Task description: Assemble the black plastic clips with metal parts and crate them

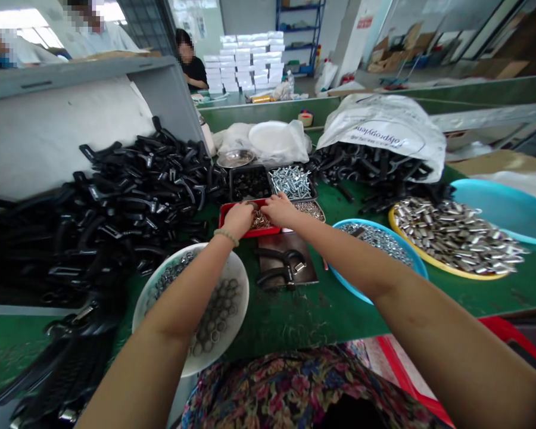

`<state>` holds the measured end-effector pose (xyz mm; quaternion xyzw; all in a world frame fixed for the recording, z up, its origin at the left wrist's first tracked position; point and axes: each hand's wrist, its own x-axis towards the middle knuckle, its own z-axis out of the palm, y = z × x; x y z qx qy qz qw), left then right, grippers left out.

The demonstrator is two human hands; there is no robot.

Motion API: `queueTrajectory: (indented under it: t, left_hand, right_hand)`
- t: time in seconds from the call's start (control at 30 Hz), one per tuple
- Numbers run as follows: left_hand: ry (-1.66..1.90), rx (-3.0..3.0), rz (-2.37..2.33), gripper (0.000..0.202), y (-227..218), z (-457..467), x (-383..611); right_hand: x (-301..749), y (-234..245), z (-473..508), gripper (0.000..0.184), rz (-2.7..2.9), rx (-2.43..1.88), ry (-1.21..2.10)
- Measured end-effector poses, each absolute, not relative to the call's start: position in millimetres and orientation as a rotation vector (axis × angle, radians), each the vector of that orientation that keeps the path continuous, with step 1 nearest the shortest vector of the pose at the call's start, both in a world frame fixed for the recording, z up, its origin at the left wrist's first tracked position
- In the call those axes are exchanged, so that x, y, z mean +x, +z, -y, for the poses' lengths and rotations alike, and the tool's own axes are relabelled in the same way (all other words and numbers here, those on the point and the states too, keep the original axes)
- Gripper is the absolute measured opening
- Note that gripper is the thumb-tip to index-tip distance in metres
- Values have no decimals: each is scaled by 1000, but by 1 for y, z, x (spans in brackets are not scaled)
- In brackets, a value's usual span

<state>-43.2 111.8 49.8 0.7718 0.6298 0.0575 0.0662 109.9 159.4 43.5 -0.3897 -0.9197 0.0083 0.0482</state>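
The left forearm (pixel 200 282) and right forearm (pixel 343 250) stretch far, converging; left hand (pixel 240 219) and right hand (pixel 279 210) are near each other, both curled.

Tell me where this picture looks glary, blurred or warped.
Head view: the window at upper left is blown out white; silver cylinders at right glint; black parts at lower left look smeared; detail around the left hand and right hand is soft; the right arm seems stretched toward the lower corner.
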Motion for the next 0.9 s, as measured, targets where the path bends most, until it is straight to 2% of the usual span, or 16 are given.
queueTrajectory:
  t: [0.13,0.3,0.4,0.57,0.7,0.9]
  left_hand:
    - [97,2273,-1866,15,34,-151,-53]
    - [235,2253,-1867,18,17,-146,-53]
    - [355,2229,-1895,22,15,-144,-53]
    - [591,2121,-1930,21,24,-144,-52]
    - [872,1927,-1778,22,38,-119,-46]
    - [858,1968,-1392,13,24,-41,-10]
  right_hand:
    - [141,49,-133,24,2674,-1215,187]
    - [205,29,-67,16,2144,-1225,1053]
    - [224,14,-39,11,1965,-1255,1293]
    - [223,0,-30,8,2027,-1377,969]
    - [219,1,-26,10,2170,-1426,705]
    - [218,-7,-12,20,2631,-1227,47]
